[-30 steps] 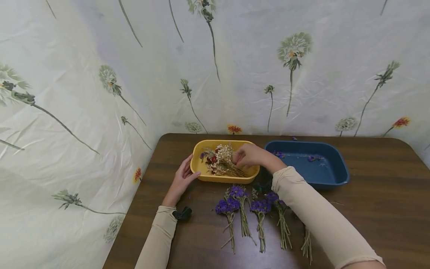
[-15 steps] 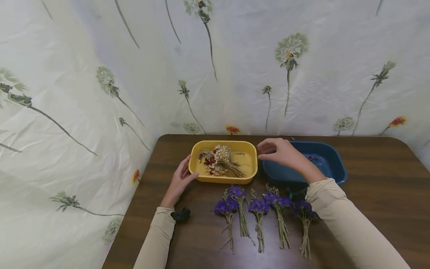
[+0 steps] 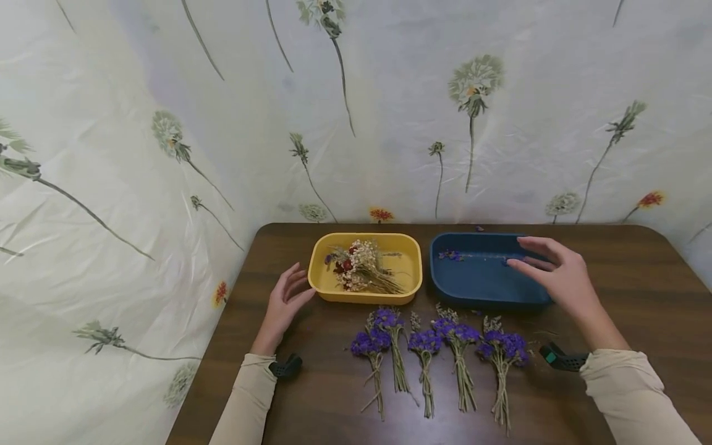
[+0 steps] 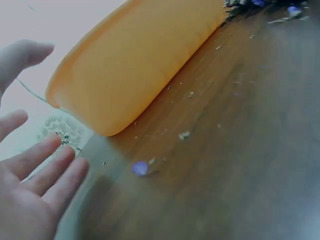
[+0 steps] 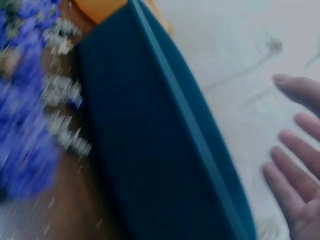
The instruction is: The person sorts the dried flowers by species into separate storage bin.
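Note:
My left hand [image 3: 283, 306], fingers spread, is beside the left end of the yellow tray [image 3: 369, 298]. In the left wrist view a gap shows between its fingers and the tray wall. Inside that tray lies a dried bouquet [image 3: 364, 266] of small white and dark red blooms, stems toward the right. My right hand [image 3: 564, 281] hovers over the right end of the blue tray [image 3: 473, 283], thumb and fingers apart and holding nothing. Loose purple petals [image 3: 450, 254] lie in the blue tray; the hand hides its right end.
Several twine-tied bundles of purple dried flowers [image 3: 425, 343] lie in a row in front of the trays, stems toward me. Small petals and crumbs dot the brown table [image 3: 328, 395]. A curtain [image 3: 389, 111] with printed dandelions hangs behind the table.
My right hand has let go of the bouquet in the yellow tray and moved right to the blue tray. My left hand has come off the yellow tray's edge.

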A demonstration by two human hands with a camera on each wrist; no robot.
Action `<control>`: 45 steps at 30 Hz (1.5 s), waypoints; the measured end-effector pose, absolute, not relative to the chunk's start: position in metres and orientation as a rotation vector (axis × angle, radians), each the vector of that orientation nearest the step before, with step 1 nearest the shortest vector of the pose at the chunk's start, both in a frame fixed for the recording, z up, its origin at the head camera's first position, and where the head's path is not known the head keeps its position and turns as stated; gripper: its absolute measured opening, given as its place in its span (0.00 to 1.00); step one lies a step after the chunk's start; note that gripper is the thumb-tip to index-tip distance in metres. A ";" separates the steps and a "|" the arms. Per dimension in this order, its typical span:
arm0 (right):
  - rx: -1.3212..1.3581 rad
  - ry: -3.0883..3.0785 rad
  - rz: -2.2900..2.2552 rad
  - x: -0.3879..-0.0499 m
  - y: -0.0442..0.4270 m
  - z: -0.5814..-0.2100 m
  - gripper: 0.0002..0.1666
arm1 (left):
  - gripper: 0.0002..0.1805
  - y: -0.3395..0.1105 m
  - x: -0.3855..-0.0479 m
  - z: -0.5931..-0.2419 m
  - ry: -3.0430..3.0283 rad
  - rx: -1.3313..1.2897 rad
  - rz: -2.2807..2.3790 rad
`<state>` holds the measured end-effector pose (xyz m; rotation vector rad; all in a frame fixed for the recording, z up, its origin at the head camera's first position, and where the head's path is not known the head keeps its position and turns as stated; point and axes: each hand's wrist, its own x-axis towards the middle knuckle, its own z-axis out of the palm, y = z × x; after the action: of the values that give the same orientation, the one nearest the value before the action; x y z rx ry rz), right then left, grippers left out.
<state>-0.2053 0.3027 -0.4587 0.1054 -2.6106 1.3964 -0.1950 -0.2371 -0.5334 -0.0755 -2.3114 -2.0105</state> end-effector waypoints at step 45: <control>-0.080 -2.011 2.072 -0.174 0.337 -0.550 0.42 | 0.12 -0.153 -0.106 -0.519 -3.113 -0.422 -1.100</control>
<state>-0.1739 0.3368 -0.5496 -0.0798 -2.0109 2.0717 -0.1057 -0.1530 -0.5187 -0.4215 -3.1132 -1.1000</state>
